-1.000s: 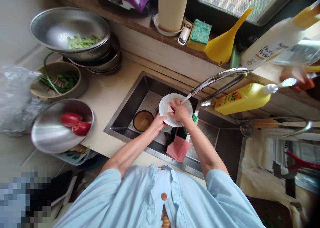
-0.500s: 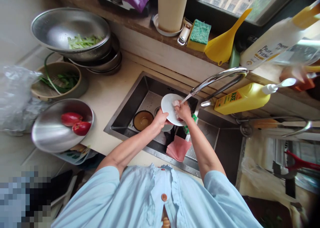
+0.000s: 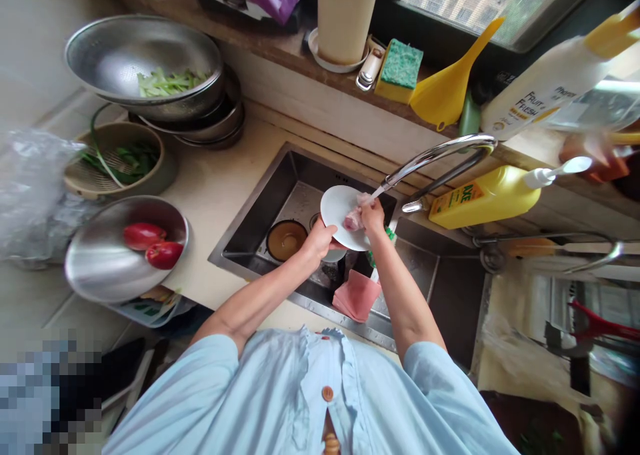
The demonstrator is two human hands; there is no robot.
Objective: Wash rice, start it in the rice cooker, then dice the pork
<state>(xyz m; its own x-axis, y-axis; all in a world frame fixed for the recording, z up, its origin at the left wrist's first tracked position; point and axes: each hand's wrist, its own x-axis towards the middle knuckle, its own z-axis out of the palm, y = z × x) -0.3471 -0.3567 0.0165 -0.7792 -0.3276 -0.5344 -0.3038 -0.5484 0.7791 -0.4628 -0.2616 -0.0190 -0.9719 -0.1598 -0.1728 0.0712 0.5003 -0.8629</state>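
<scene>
One white plate [image 3: 334, 208] at frame centre, over the sink [image 3: 260, 215]. Left hand [image 3: 320, 238] clamped on its lower-left edge. Right hand [image 3: 373, 217] closed on pinkish meat [image 3: 353, 220] at the plate's right side, under the faucet [image 3: 440, 152]. I see a steel bowl [image 3: 100, 255], frame left, holding two red items [image 3: 164, 256].

Pink meat [image 3: 353, 220] in right hand [image 3: 373, 216]

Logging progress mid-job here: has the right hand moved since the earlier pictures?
Yes: the right hand has shifted rightward in the picture, closer to the fixed faucet.
</scene>
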